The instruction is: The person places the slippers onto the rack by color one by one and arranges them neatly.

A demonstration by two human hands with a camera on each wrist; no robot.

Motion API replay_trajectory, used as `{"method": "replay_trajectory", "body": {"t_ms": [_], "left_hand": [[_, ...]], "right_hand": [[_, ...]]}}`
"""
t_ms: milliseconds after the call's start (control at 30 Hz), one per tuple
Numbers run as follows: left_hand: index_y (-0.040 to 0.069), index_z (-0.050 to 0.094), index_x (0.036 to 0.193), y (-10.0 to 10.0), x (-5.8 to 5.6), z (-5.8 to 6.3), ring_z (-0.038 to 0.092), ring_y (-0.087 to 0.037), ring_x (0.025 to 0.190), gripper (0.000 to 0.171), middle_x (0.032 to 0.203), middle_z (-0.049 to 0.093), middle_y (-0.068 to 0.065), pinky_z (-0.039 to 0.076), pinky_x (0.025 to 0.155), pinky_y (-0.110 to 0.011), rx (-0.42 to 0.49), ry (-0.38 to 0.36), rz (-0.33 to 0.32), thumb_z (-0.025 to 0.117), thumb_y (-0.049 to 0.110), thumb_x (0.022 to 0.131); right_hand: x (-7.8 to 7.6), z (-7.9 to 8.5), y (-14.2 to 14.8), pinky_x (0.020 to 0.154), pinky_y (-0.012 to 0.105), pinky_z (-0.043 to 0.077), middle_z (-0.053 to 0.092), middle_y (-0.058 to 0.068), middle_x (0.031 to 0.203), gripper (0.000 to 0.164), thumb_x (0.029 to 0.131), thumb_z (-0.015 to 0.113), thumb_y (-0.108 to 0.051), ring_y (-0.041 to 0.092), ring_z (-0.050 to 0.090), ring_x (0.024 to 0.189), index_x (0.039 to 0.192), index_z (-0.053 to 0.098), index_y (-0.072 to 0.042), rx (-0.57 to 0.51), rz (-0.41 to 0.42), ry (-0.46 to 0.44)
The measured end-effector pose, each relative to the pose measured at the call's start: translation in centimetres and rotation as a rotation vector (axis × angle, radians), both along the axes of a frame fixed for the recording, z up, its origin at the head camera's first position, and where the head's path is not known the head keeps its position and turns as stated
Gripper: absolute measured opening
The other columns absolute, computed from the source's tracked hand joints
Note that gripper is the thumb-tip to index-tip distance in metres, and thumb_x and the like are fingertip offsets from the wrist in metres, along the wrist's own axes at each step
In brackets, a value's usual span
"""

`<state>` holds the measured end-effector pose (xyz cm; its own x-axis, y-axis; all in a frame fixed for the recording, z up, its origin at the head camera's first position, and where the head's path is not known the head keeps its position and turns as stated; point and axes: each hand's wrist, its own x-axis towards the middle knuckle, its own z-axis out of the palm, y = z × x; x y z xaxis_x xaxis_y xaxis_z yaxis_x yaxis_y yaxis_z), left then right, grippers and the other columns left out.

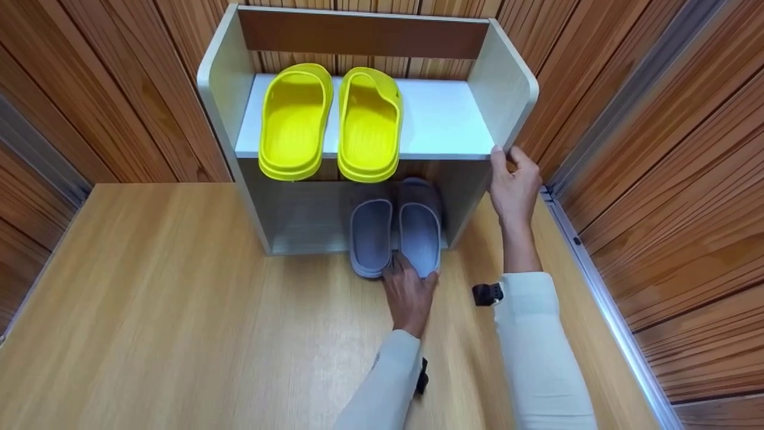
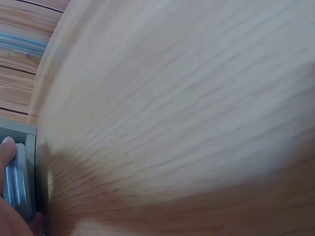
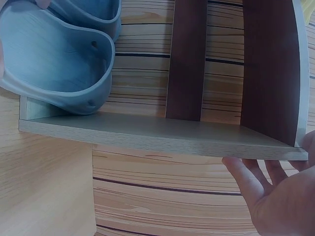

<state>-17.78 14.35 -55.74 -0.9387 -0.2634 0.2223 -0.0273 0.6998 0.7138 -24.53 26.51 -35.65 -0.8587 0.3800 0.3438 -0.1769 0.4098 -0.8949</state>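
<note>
Two gray clogs sit side by side at the lower right of a small shoe rack, their heels jutting past its front. My left hand grips the heel of the right gray clog, thumb on its outer side and fingers between the pair. Beside it is the left gray clog. My right hand holds the rack's right side panel at the height of the upper shelf, with fingers along the outer face. In the left wrist view, only part of the left hand shows at the edge.
Two yellow clogs stand on the left and middle of the white upper shelf. Wood-plank walls rise behind and at both sides. A metal track runs along the right edge of the wooden floor.
</note>
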Motion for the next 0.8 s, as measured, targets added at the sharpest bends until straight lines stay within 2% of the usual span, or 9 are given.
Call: {"method": "replay_trajectory", "body": {"t_ms": [267, 500, 800], "left_hand": [[-0.01, 0.047, 0.144, -0.03, -0.07, -0.16, 0.055, -0.038, 0.122, 0.088, 0.14, 0.057, -0.023, 0.045, 0.104, -0.045, 0.035, -0.009, -0.024, 0.088, 0.034, 0.08], [-0.011, 0.046, 0.144, -0.11, 0.0, 0.02, 0.052, -0.039, 0.126, 0.086, 0.143, 0.054, -0.024, 0.044, 0.106, -0.046, 0.051, -0.003, -0.042, 0.086, 0.034, 0.082], [-0.012, 0.048, 0.142, -0.14, -0.15, 0.03, 0.052, -0.041, 0.126, 0.086, 0.141, 0.055, -0.025, 0.043, 0.107, -0.045, 0.071, 0.045, -0.043, 0.088, 0.033, 0.08]], "right_hand": [[-0.15, 0.06, -0.16, 0.068, 0.03, 0.045, 0.065, 0.012, 0.113, 0.035, 0.106, 0.052, -0.03, 0.02, 0.056, 0.091, 0.096, 0.063, 0.002, 0.012, -0.012, 0.008], [0.01, 0.24, -0.22, 0.079, 0.032, 0.049, 0.066, 0.014, 0.125, 0.036, 0.106, 0.052, -0.03, 0.022, 0.057, 0.105, 0.108, 0.068, 0.002, 0.01, -0.002, 0.0], [0.1, 0.36, -0.26, 0.078, 0.03, 0.048, 0.065, 0.015, 0.122, 0.036, 0.106, 0.053, -0.028, 0.02, 0.056, 0.103, 0.114, 0.069, 0.004, 0.019, -0.008, 0.003]]}}
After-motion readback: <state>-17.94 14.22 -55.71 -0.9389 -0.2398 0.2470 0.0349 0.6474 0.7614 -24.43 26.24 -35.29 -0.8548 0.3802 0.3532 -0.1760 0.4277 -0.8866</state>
